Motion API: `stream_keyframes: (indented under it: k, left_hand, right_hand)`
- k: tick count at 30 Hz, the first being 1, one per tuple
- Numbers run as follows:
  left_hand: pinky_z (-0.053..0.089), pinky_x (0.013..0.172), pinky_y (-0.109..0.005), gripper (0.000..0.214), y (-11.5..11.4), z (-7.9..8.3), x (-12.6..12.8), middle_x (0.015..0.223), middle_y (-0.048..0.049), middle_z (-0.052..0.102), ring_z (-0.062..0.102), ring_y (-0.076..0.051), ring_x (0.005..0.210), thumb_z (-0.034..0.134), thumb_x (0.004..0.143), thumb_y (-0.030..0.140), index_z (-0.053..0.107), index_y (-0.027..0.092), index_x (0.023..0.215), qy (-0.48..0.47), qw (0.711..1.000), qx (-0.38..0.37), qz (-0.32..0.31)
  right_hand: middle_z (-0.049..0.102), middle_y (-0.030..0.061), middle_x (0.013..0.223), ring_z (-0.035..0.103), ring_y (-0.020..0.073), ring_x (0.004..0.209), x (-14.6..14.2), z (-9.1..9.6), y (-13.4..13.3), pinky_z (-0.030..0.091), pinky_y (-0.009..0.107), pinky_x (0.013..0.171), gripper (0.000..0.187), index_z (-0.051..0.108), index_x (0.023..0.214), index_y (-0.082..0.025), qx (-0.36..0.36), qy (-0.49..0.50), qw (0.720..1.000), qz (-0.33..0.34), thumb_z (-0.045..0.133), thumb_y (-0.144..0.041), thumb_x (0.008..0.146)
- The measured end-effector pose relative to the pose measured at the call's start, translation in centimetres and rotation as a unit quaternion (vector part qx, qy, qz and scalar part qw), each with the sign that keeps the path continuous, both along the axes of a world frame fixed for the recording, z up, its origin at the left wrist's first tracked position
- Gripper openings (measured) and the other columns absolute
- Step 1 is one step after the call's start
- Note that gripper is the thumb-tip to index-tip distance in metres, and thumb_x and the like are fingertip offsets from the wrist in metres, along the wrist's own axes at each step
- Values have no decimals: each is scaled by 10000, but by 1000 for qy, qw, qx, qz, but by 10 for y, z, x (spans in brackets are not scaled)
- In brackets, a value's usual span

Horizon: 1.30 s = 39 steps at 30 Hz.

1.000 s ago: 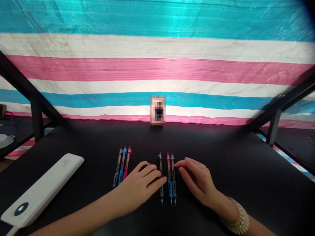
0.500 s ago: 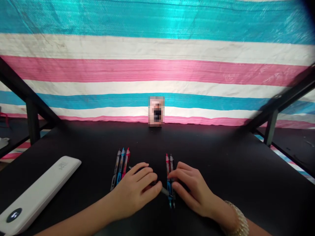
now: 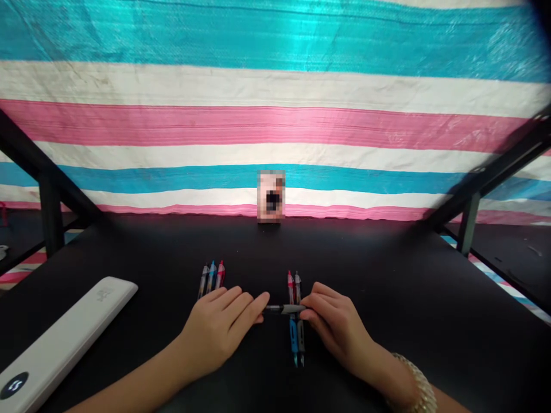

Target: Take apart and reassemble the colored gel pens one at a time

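My left hand (image 3: pixel 221 324) is closed around one end of a pen (image 3: pixel 291 308) with a grey grip, and its fingers cover that end. At the pen's other end, the thumb and fingers of my right hand (image 3: pixel 338 321) pinch the tip. The pen lies level between both hands, crossing over two other pens. One of that pair is a pen with a red top and blue grip (image 3: pixel 293 335); beside it is a pen with a grey grip (image 3: pixel 301 338). Behind my left hand, a grey pen (image 3: pixel 204 281), a blue pen (image 3: pixel 211 276) and a red pen (image 3: pixel 220 274) are partly hidden.
A white power bank (image 3: pixel 73 338) with a small lit display lies at the left of the black table (image 3: pixel 365 252). At the far edge stands a small blurred-out object (image 3: pixel 271 196). Black frame bars rise on both sides before a striped sheet (image 3: pixel 275 126).
The pen has swung from a slant to level, and its grey grip has risen across the pair. My right hand now pinches its tip. My left hand has shifted slightly left.
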State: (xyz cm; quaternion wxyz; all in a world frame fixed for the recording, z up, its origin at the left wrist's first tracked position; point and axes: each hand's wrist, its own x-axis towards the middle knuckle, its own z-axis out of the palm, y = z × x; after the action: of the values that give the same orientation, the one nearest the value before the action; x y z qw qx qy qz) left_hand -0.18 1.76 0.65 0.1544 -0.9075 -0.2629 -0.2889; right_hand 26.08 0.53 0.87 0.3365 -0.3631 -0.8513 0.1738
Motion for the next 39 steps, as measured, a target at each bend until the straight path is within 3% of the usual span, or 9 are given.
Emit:
stream_keyframes:
  k: [10, 16, 19, 22, 28, 33, 39]
  left_hand:
    - [470, 470, -286, 270, -6, -6, 5, 756, -48, 745, 691, -176, 534, 364, 1074, 241, 596, 102, 1086, -7, 998, -67, -7]
    - [471, 478, -289, 346, -9, -5, 4, 790, -14, 748, 657, -169, 502, 268, 1081, 246, 603, 173, 1037, -15, 978, -207, -13]
    - [514, 570, -281, 295, -7, -5, 0, 875, -22, 752, 693, -173, 611, 338, 1074, 317, 602, 197, 1128, -57, 970, -237, -1]
    - [522, 596, -232, 289, -3, -3, -5, 857, -8, 718, 658, -133, 608, 500, 1027, 372, 573, 218, 1260, -145, 956, -252, 27]
    - [528, 649, -189, 203, 3, 4, -8, 872, 9, 699, 652, -95, 645, 600, 945, 109, 665, 230, 1094, -259, 930, -260, 30]
    - [549, 639, -187, 188, 4, 6, -10, 845, -3, 717, 677, -105, 641, 632, 919, 102, 721, 214, 1040, -284, 916, -284, 24]
    - [544, 566, -175, 119, 3, 10, -10, 720, 15, 715, 662, -104, 547, 661, 909, 154, 762, 207, 943, -305, 894, -326, 50]
  right_hand:
    - [554, 22, 681, 494, 157, 626, -4, -6, -3, 404, 262, 565, 364, 625, 857, -161, -21, 43, 999, -5, 396, -322, 1089]
    - [623, 44, 760, 522, 186, 702, -2, -10, -2, 449, 290, 609, 166, 641, 1017, -185, 4, 40, 999, -3, 483, -223, 1050]
    - [621, 39, 726, 526, 182, 662, -1, -6, -3, 446, 290, 585, 172, 653, 975, -184, -5, 52, 998, -24, 506, -248, 1039]
    - [567, 21, 658, 509, 168, 609, 1, -2, -1, 419, 286, 557, 320, 638, 817, -181, -29, 64, 995, -66, 460, -302, 1053]
    - [480, -17, 622, 463, 128, 552, 6, 0, 3, 367, 255, 515, 479, 578, 691, -183, -145, 95, 979, -105, 385, -397, 1074]
    - [503, -13, 666, 473, 131, 589, 5, -2, 1, 385, 251, 544, 410, 585, 720, -186, -167, 90, 978, -84, 446, -389, 1048]
    - [619, 7, 746, 514, 146, 619, 5, -3, 0, 422, 260, 560, 174, 648, 874, -192, -176, 107, 974, -95, 607, -340, 954]
